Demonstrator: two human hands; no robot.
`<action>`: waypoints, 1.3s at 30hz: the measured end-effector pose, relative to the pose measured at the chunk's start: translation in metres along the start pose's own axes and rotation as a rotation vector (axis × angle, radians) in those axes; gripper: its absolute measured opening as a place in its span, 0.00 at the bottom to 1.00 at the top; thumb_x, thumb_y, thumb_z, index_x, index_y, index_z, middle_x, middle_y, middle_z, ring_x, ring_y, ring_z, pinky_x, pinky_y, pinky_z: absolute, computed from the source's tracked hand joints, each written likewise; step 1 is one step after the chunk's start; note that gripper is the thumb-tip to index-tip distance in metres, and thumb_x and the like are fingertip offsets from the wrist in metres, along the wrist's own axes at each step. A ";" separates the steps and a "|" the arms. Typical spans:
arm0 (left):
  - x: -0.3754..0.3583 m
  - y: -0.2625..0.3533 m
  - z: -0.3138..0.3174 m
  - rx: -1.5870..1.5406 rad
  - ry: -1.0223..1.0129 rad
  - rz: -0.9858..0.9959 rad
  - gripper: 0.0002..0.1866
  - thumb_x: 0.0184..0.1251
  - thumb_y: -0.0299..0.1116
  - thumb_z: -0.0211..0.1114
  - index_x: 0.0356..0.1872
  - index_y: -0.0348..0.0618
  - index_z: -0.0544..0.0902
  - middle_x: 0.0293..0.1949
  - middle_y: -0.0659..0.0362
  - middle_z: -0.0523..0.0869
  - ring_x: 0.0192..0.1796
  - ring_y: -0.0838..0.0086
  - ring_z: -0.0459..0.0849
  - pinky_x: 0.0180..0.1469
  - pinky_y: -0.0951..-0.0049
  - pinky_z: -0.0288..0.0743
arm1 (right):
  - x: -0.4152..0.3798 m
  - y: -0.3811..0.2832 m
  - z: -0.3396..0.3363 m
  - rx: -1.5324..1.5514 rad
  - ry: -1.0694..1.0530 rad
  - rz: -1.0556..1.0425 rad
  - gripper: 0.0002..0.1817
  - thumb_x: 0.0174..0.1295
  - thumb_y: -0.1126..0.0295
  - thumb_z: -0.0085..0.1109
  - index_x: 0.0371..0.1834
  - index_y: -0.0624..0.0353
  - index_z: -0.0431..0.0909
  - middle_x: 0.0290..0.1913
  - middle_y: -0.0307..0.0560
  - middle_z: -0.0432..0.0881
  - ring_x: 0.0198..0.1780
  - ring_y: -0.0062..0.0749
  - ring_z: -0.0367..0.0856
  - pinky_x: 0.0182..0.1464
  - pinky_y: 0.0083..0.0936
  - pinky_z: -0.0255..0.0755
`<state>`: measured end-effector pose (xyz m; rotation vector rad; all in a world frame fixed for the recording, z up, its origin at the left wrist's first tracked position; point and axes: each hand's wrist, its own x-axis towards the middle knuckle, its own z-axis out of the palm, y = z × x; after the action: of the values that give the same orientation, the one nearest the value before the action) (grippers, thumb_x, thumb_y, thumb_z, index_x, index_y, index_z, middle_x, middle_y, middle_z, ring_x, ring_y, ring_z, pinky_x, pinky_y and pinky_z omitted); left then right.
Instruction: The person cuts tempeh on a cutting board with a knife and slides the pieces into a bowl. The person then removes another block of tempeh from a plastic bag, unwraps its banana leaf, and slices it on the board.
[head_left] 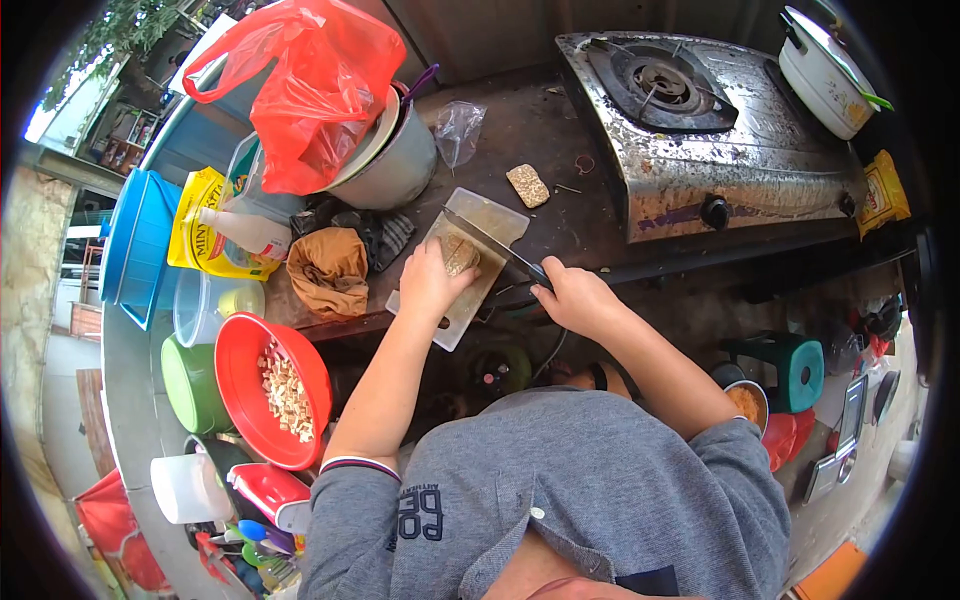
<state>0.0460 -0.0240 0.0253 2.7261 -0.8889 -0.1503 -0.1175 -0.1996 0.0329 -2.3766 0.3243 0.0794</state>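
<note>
My left hand is closed around a block of tempeh on the white cutting board. Cut lines show across the top of the block. In my right hand is the black handle of a knife, its long blade lying over the board along the far side of the tempeh. Another piece of tempeh rests on the dark table just beyond the board's right corner. To the left, a red basin holds many small tempeh cubes.
A gas stove with a white pot stands at the back right. Back left are a grey pot, a red plastic bag and a yellow pouch. A brown paper bag sits left of the board.
</note>
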 end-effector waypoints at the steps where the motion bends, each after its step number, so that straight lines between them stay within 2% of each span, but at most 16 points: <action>1: -0.004 -0.002 0.005 -0.031 0.024 -0.009 0.40 0.42 0.47 0.75 0.55 0.32 0.73 0.48 0.42 0.79 0.52 0.49 0.78 0.56 0.57 0.72 | 0.002 -0.001 0.000 0.000 -0.005 -0.006 0.16 0.65 0.61 0.53 0.37 0.64 0.65 0.29 0.65 0.80 0.37 0.63 0.80 0.39 0.52 0.72; 4: -0.012 -0.008 0.016 -0.083 0.134 0.058 0.38 0.43 0.41 0.75 0.57 0.33 0.73 0.47 0.43 0.79 0.53 0.49 0.76 0.57 0.57 0.71 | 0.004 -0.005 -0.001 -0.037 -0.036 -0.015 0.15 0.65 0.62 0.53 0.37 0.65 0.65 0.30 0.65 0.81 0.37 0.63 0.80 0.39 0.52 0.72; 7: -0.014 -0.008 0.016 -0.115 0.089 0.039 0.36 0.43 0.38 0.74 0.56 0.34 0.73 0.48 0.45 0.79 0.53 0.50 0.76 0.57 0.57 0.70 | 0.002 -0.005 -0.003 -0.044 -0.070 -0.038 0.15 0.65 0.62 0.53 0.38 0.65 0.65 0.30 0.65 0.81 0.36 0.63 0.80 0.39 0.52 0.73; 13: -0.012 -0.013 0.019 -0.122 0.090 0.067 0.35 0.43 0.39 0.73 0.55 0.36 0.74 0.47 0.46 0.79 0.53 0.50 0.76 0.56 0.58 0.71 | -0.001 -0.008 0.000 -0.037 -0.100 -0.022 0.15 0.66 0.62 0.52 0.38 0.65 0.64 0.30 0.66 0.80 0.36 0.63 0.81 0.40 0.51 0.73; 20: -0.014 -0.014 0.016 -0.146 0.057 0.050 0.37 0.43 0.41 0.74 0.57 0.36 0.74 0.49 0.45 0.79 0.54 0.49 0.76 0.58 0.57 0.70 | -0.006 -0.013 -0.001 -0.032 -0.036 -0.024 0.15 0.66 0.62 0.52 0.37 0.65 0.63 0.28 0.65 0.79 0.35 0.64 0.79 0.36 0.51 0.71; 23: -0.019 -0.010 0.013 -0.217 0.167 0.066 0.37 0.45 0.41 0.74 0.59 0.36 0.73 0.51 0.45 0.79 0.55 0.49 0.76 0.58 0.58 0.71 | -0.013 -0.022 -0.012 -0.030 -0.009 -0.048 0.15 0.66 0.63 0.52 0.37 0.65 0.63 0.27 0.65 0.80 0.34 0.63 0.80 0.36 0.51 0.73; 25: -0.021 -0.012 0.014 -0.363 0.207 0.111 0.33 0.49 0.40 0.73 0.59 0.38 0.74 0.54 0.46 0.79 0.55 0.51 0.78 0.57 0.61 0.73 | -0.017 -0.025 -0.012 -0.034 -0.015 -0.065 0.14 0.66 0.63 0.51 0.37 0.65 0.64 0.27 0.65 0.80 0.33 0.63 0.80 0.36 0.51 0.74; 28: -0.020 -0.021 0.026 -0.371 0.249 0.204 0.28 0.53 0.38 0.70 0.56 0.42 0.78 0.55 0.48 0.79 0.54 0.54 0.80 0.55 0.63 0.75 | -0.020 -0.027 -0.009 -0.040 -0.019 -0.073 0.14 0.66 0.63 0.51 0.37 0.65 0.64 0.27 0.65 0.80 0.33 0.63 0.80 0.36 0.51 0.74; 31: -0.021 -0.023 0.031 -0.384 0.247 0.196 0.23 0.55 0.38 0.69 0.53 0.44 0.81 0.55 0.50 0.80 0.54 0.55 0.80 0.55 0.64 0.74 | -0.021 -0.032 -0.007 -0.072 -0.044 -0.024 0.14 0.67 0.64 0.50 0.37 0.65 0.64 0.27 0.65 0.80 0.33 0.63 0.81 0.36 0.51 0.74; 39: -0.021 -0.022 0.028 -0.375 0.240 0.209 0.23 0.54 0.39 0.69 0.52 0.43 0.81 0.55 0.50 0.80 0.54 0.56 0.80 0.55 0.65 0.74 | -0.012 -0.025 0.008 -0.107 -0.148 0.024 0.13 0.68 0.64 0.48 0.39 0.66 0.64 0.27 0.66 0.81 0.33 0.62 0.81 0.37 0.51 0.75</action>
<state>0.0361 -0.0005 -0.0079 2.2354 -0.9577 0.0478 -0.1227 -0.1741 0.0457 -2.4559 0.2841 0.2889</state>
